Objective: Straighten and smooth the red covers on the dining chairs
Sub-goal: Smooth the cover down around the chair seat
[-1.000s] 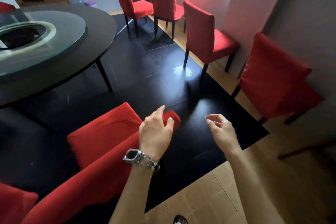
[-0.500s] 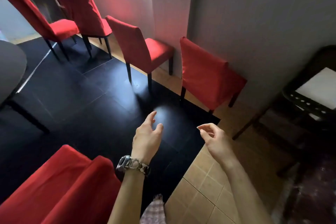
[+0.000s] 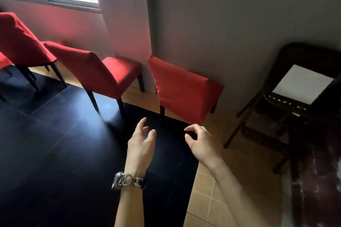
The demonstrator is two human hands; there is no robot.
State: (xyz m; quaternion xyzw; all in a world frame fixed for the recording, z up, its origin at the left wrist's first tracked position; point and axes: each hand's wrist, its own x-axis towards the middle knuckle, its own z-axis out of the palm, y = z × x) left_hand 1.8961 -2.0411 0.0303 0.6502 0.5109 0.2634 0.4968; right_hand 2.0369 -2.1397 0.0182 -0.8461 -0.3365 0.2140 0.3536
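Just beyond both empty hands (image 3: pixel 171 140) stands a red-covered chair (image 3: pixel 182 88).

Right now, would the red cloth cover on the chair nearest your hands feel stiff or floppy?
Probably floppy: the red cloth cover hangs loose at its hem. It would likely bunch when pushed, given faint creases near its left side. The chair's thin dark legs suggest tugs might tip it.

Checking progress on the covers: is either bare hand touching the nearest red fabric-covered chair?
No: the left hand and right hand hover empty over the dark floor, short of the red fabric-covered chair.
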